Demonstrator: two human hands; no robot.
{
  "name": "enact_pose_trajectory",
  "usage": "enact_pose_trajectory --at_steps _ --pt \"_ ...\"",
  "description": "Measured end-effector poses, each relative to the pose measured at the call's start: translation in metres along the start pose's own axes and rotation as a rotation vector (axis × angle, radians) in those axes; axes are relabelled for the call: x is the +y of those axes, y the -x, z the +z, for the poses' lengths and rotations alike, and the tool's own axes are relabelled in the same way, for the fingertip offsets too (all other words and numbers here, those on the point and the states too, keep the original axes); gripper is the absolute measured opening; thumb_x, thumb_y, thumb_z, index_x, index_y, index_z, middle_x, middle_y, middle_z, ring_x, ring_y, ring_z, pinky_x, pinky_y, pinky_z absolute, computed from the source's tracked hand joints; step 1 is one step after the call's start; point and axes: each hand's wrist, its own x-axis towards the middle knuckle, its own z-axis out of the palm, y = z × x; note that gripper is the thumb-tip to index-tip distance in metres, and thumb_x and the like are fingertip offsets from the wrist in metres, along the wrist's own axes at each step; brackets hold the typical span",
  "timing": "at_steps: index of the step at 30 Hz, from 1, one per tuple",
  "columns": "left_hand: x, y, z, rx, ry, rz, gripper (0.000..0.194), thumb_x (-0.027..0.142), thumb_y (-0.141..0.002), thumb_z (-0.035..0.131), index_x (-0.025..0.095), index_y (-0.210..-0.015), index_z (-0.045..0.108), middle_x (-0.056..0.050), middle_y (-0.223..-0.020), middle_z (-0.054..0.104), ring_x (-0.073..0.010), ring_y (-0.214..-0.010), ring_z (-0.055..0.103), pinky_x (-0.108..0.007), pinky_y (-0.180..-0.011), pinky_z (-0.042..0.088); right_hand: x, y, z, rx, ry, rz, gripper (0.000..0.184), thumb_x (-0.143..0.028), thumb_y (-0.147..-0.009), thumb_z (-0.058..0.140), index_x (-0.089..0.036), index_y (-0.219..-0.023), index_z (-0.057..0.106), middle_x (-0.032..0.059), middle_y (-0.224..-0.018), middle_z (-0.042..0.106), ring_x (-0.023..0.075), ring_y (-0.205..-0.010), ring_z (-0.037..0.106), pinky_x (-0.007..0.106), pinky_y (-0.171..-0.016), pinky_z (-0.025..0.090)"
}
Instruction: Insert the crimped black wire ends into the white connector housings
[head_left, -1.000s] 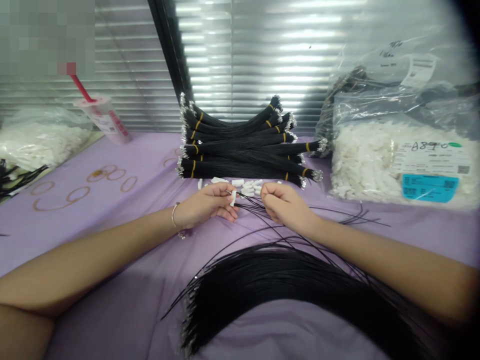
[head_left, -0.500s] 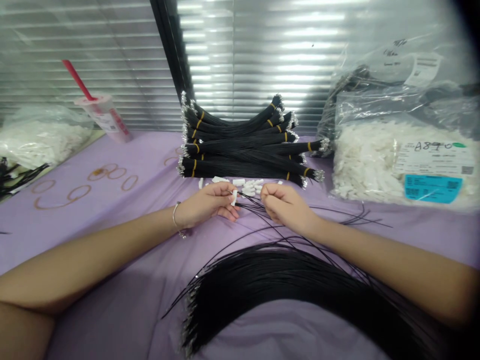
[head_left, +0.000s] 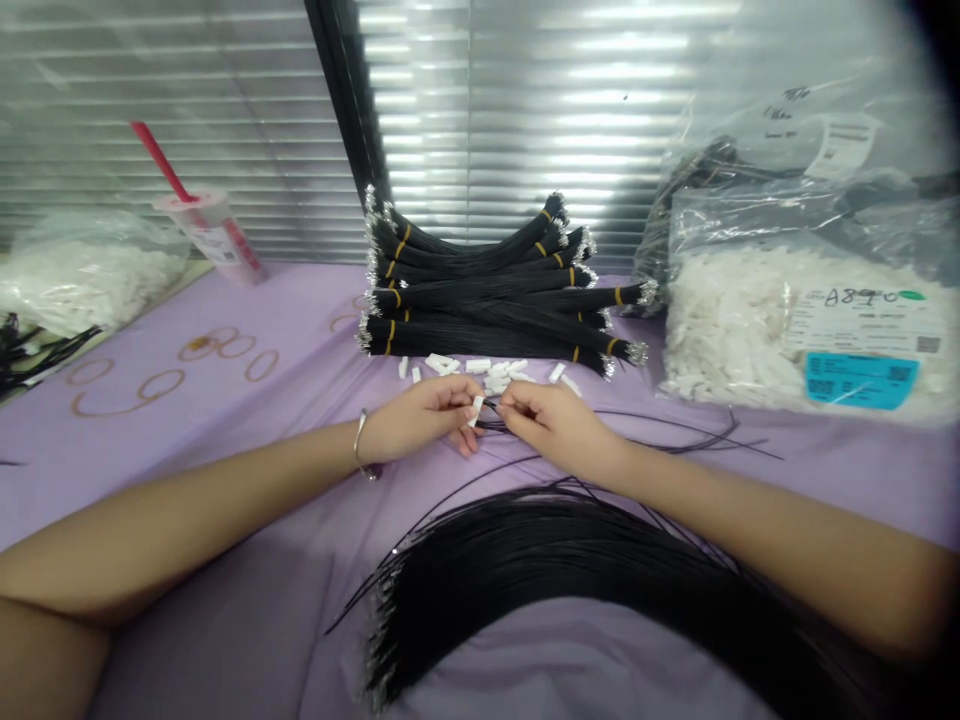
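Head view, clock directions taken from the hands, 12 o'clock straight ahead. The left hand (head_left: 420,420) is closed in a tight pinch on a small white plastic connector (head_left: 475,410), with a metal bracelet (head_left: 361,445) on the wrist. The right hand (head_left: 559,425) is curled shut, its fingertips pinching the ends of a few thin black wires (head_left: 491,412) just beside the connector (exact contact hidden by the fingers; cannot tell if the wire ends are inside it). The hands are close but not touching. At 12 o'clock, loose white connectors (head_left: 491,375) lie on the purple cloth (head_left: 225,500), and behind them sits a stack of bundled black wires (head_left: 487,300) with yellow ties and silver tips. At 6 o'clock lies a wide fan of loose black wires (head_left: 540,590). At 3 o'clock is a clear bag of white connectors (head_left: 750,340) labelled A890. At 9 o'clock are rubber bands (head_left: 217,347) and a second bag of white connectors (head_left: 82,280). At 10 o'clock stands a plastic cup (head_left: 210,230) with a red straw (head_left: 161,160).
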Motion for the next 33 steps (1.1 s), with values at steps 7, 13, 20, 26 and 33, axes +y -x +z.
enact_pose_trajectory --at_steps 7,13,20,26,33 --pt "-0.001 0.000 0.003 0.038 -0.015 -0.018 0.007 0.016 -0.085 0.047 0.011 -0.090 0.046 -0.001 -0.069 0.057 -0.0069 -0.057 0.060 -0.020 -0.058 0.054 -0.004 0.000 -0.004 -0.030 0.130 -0.014 0.017 -0.021 -0.085 0.045 -0.017 -0.068 0.050 -0.0020 -0.059 0.048 0.0103 -0.054 0.042 0.024 -0.054 0.032" --pt "-0.001 -0.001 0.001 0.046 0.061 -0.012 0.012 0.016 -0.082 0.052 0.011 -0.091 0.046 -0.002 -0.074 0.059 -0.0078 -0.058 0.061 -0.021 -0.058 0.054 -0.024 0.014 -0.006 0.057 0.447 -0.265 0.018 -0.027 -0.084 0.054 -0.011 -0.091 0.059 0.0121 -0.093 0.058 0.0238 -0.089 0.051 0.037 -0.079 0.040" --pt "-0.002 -0.001 0.000 0.026 0.066 0.006 0.011 0.017 -0.083 0.051 0.012 -0.091 0.045 0.000 -0.072 0.059 -0.0080 -0.056 0.062 -0.021 -0.057 0.054 -0.032 0.022 0.020 -0.225 0.259 -0.245 0.008 -0.015 -0.085 0.051 -0.015 -0.081 0.058 0.0054 -0.086 0.057 0.0170 -0.086 0.052 0.031 -0.080 0.044" --pt "-0.001 -0.002 0.000 0.045 0.093 -0.017 0.012 0.016 -0.083 0.052 0.012 -0.093 0.046 -0.001 -0.071 0.060 -0.0072 -0.056 0.061 -0.019 -0.057 0.053 -0.028 0.019 0.012 -0.085 0.079 -0.206 0.009 -0.010 -0.086 0.041 -0.015 -0.085 0.049 0.0066 -0.088 0.056 0.0144 -0.081 0.052 0.028 -0.074 0.043" --pt "0.000 -0.001 0.001 0.092 0.115 -0.040 0.012 0.015 -0.082 0.052 0.012 -0.093 0.047 -0.003 -0.070 0.063 -0.0104 -0.057 0.063 -0.024 -0.056 0.055 -0.006 0.002 -0.022 0.160 0.086 -0.058 0.017 -0.014 -0.082 0.042 -0.017 -0.093 0.055 -0.0025 -0.064 0.052 0.0106 -0.055 0.046 0.023 -0.056 0.035"
